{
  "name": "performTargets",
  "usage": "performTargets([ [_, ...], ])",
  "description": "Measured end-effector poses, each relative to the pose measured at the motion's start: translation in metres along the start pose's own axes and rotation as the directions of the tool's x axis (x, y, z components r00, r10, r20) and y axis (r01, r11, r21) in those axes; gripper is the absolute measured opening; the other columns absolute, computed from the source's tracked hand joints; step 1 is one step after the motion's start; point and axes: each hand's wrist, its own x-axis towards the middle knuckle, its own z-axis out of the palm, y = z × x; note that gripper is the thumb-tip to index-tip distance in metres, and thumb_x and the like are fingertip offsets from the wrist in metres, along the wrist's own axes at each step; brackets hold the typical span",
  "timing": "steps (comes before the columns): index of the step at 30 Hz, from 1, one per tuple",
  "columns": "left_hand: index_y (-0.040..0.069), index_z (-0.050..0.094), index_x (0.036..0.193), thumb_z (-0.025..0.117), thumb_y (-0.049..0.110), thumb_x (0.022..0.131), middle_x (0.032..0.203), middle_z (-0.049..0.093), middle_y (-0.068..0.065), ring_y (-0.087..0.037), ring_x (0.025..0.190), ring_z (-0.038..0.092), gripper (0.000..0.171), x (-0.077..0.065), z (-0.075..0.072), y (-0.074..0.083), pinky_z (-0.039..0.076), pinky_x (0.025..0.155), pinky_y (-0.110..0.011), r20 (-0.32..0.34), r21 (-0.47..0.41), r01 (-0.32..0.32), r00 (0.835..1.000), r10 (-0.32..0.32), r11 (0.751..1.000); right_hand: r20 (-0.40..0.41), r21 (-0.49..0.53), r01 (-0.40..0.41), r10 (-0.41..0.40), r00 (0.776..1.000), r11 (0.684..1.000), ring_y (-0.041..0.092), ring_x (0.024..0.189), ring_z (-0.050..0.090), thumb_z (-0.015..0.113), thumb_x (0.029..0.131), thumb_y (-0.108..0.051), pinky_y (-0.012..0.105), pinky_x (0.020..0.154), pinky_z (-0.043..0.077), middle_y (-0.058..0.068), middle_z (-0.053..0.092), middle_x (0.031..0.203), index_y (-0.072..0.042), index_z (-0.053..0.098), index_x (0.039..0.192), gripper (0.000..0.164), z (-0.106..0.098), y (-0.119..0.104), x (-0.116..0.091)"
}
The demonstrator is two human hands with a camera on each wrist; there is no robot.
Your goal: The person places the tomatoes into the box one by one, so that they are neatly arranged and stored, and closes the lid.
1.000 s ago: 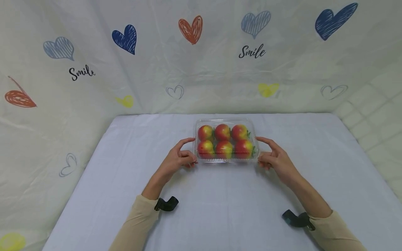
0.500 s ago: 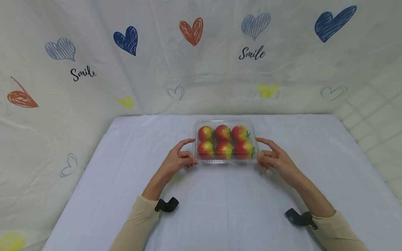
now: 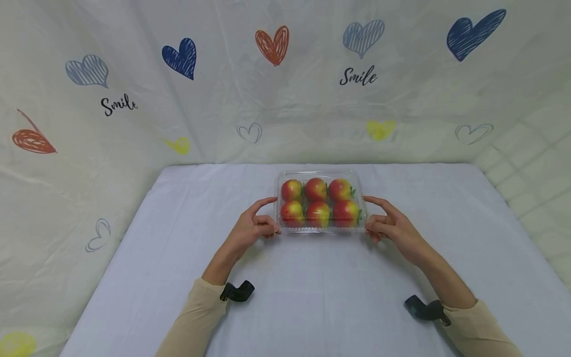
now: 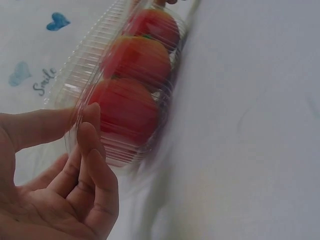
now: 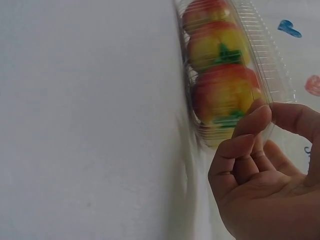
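Observation:
A clear plastic clamshell box (image 3: 321,230) stands near the far edge of the white-covered table. Inside it sit several red-and-yellow fruits (image 3: 317,189) with small green leaves, arranged in two rows. My left hand (image 3: 250,229) pinches the box's rim at its left end. At the right end, my right hand (image 3: 397,233) pinches the opposite rim. In the left wrist view, thumb and fingertips meet on the edge of the box (image 4: 90,65). The right wrist view shows the other hand (image 5: 265,185) holding the edge in much the same way.
A white cloth (image 3: 308,297) covers the table. Behind it hangs a pale curtain (image 3: 308,99) printed with hearts and the word "Smile". Each sleeve carries a black wrist mount, one on the left (image 3: 238,291) and one on the right (image 3: 424,308).
The right forearm has shifted slightly to the right, and the right fingers sit a little closer to the box. The whole head view has dropped slightly. Box and left hand look otherwise the same.

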Motion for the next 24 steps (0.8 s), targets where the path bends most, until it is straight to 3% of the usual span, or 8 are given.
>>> performTargets([
  [16, 0.025, 0.045, 0.156, 0.065, 0.002, 0.094, 0.082, 0.074, 0.001, -0.039, 0.093, 0.069, 0.069, 0.0015, -0.001, 0.0015, 0.058, 0.08, -0.029, -0.012, 0.006, 0.015, 1.0, -0.015, 1.0, 0.016, 0.006, 0.013, -0.013, 1.0, 1.0, 0.018, 0.066, 0.057, 0.055, 0.106, -0.01, 0.028, 0.07, 0.057, 0.0, 0.068, 0.081, -0.01, 0.03, 0.161, 0.06, -0.0014, 0.0027, 0.0016],
  [24, 0.025, 0.042, 0.158, 0.066, 0.007, 0.097, 0.084, 0.075, 0.003, -0.031, 0.09, 0.068, 0.068, 0.0023, -0.0036, 0.001, 0.057, 0.08, -0.029, 0.013, 0.004, 0.018, 1.0, -0.019, 1.0, 0.028, 0.01, 0.024, -0.024, 0.999, 1.0, 0.017, 0.065, 0.056, 0.055, 0.106, -0.01, 0.029, 0.07, 0.056, -0.001, 0.067, 0.08, -0.01, 0.03, 0.161, 0.06, -0.0025, 0.0026, 0.0023],
])
